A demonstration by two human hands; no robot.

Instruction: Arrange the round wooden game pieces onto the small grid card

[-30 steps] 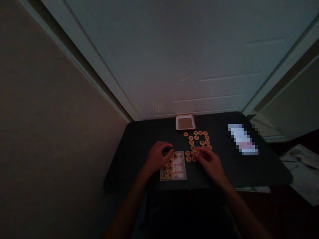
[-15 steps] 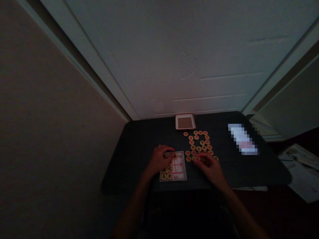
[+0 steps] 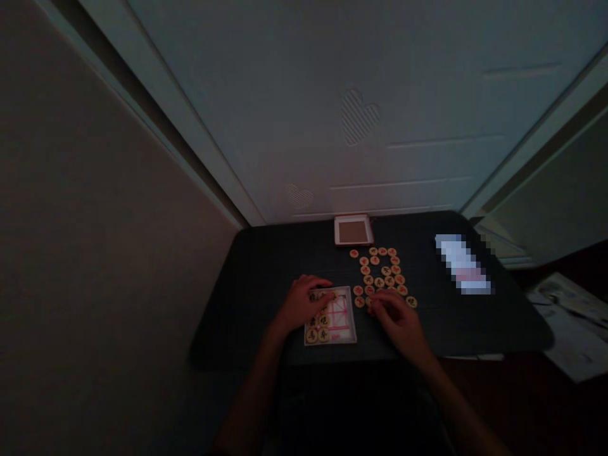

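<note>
Two bare hands rest low on a dark rectangular desk (image 3: 266,266) in dim light. The left hand (image 3: 303,305) lies with its grip curled over the far left corner of a small clear plastic tray with pink lines (image 3: 342,316); its fingertips touch the round tan game discs with dark marks (image 3: 318,334) that sit in the tray, but whether any disc is pinched I cannot tell. More of these discs lie in the tray just nearer the person than that grip.

The right hand (image 3: 398,318) sits just right of the tray, its grip half closed, fingertips down at the near edge of a loose cluster of round tan discs with red marks (image 3: 380,273). Whether it has hold of one is too dark to tell. The cluster spreads away from that grip toward the wall, and one stray disc (image 3: 411,302) lies just right of the fingers.

Beyond the cluster, at the desk's far edge, stands a small square white-rimmed box lid (image 3: 353,230). Well to the right of the right grip lies a pale blurred oblong (image 3: 463,263).
</note>
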